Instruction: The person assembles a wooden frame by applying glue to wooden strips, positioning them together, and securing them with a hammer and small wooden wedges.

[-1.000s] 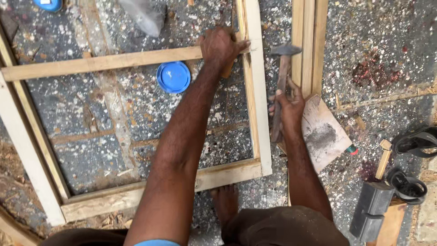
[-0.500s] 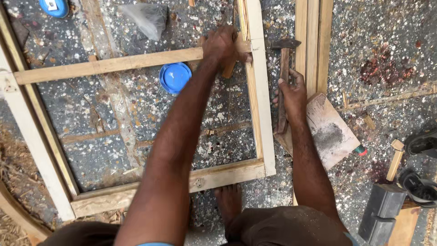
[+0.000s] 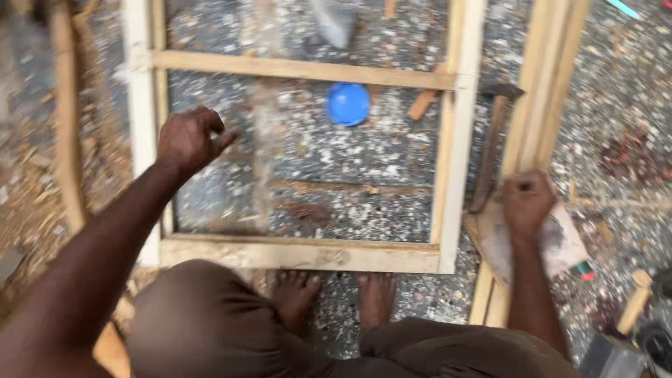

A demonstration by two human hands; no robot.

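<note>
Frame-building is pausing between blows; the right hand (image 3: 526, 203) is gripping the hammer (image 3: 490, 150) beside the wooden frame (image 3: 448, 175) lying on the floor; the left hand (image 3: 187, 138), loosely curled and empty, is moving away from the crossbar (image 3: 294, 68) it steadied earlier; next comes re-bracing the joint.

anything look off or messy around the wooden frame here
Wood chips and shavings litter the floor inside and around the wooden frame. A reddish stain marks the ground at right. A short wood offcut and a blue lid lie loose inside the frame. Nothing looks broken.
</note>
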